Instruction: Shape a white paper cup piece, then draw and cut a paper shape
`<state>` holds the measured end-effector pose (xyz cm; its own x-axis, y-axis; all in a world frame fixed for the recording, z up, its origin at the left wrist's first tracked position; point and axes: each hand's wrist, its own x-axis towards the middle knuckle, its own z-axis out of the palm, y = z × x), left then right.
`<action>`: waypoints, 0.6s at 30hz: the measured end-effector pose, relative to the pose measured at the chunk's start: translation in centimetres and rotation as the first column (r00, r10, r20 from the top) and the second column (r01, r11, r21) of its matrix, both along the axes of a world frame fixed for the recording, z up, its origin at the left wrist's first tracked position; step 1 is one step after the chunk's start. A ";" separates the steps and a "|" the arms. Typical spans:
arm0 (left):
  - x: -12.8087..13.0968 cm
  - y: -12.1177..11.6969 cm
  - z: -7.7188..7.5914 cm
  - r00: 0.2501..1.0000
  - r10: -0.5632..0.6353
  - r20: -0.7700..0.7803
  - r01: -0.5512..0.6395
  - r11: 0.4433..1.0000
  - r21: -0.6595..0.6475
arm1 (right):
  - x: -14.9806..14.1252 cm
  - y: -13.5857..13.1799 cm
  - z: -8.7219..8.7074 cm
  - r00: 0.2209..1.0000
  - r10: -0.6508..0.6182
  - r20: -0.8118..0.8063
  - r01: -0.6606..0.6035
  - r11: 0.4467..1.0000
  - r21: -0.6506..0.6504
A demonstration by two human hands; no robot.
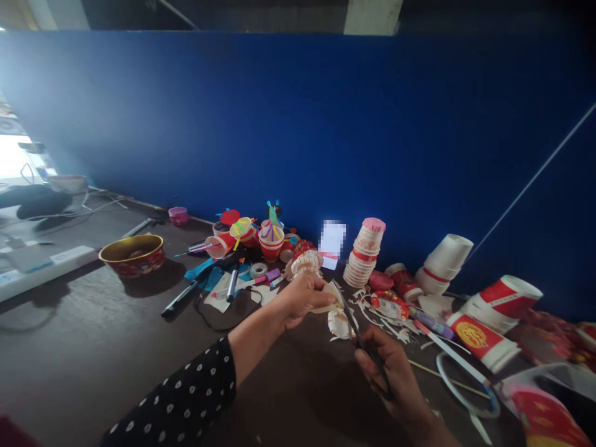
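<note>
- Grip of the left hand [298, 302]: closed firmly, thumb above and fingers behind, pinching a cream paper piece [329, 299]; part of that piece is hidden by the thumb.
- Grip of the right hand [391, 372]: curled shut around the black-handled scissors [367, 351], with the handles mostly hidden by the fingers. The blades reach up to the paper, but how far apart they stand is hard to make out.
- Just under the paper, a fringed white paper piece [339, 324] sits between the hands, partly hidden by them.
- Far left: a white power strip [41, 267] runs off the frame edge, and glare washes out the objects beyond it.
- Left of centre on the desk [93, 335]: a gold-lined red bowl [133, 256], a small pink tub [178, 215] and a black marker [179, 298].
- Centre: a tape roll [259, 270] lies near decorated red cups [271, 243], and a white card [333, 239] behind them is blurred beyond reading.
- Right of the hands: paper scraps [372, 310] are scattered around a stack of patterned paper cups [364, 253].
- Far right: white cups [444, 264] are stacked on their side, with red-and-white cups [484, 341] lying nearby, and a red patterned object [544, 419] is cut off by the lower corner.
- Behind everything: a blue wall [298, 124].
</note>
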<state>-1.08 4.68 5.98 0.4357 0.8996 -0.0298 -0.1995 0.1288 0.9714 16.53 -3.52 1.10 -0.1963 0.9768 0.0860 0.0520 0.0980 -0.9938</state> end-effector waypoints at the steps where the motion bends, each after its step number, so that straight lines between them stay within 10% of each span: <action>1: 0.0 0.1 0.0 1.000 0.002 -0.007 -0.002 1.000 0.003 | 0.0 0.0 0.0 1.000 -0.001 0.008 0.001 1.000 0.007; 18: 0.4 -1.0 0.4 0.998 -0.044 -0.051 0.042 0.998 -0.055 | -0.1 0.3 -1.4 0.999 -0.014 -0.052 0.013 1.000 -0.025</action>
<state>-0.67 3.71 6.37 0.4705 0.8766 -0.1012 -0.1420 0.1884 0.9718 16.44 -3.26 -0.28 -0.1787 0.9813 0.0719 0.0012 0.0733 -0.9973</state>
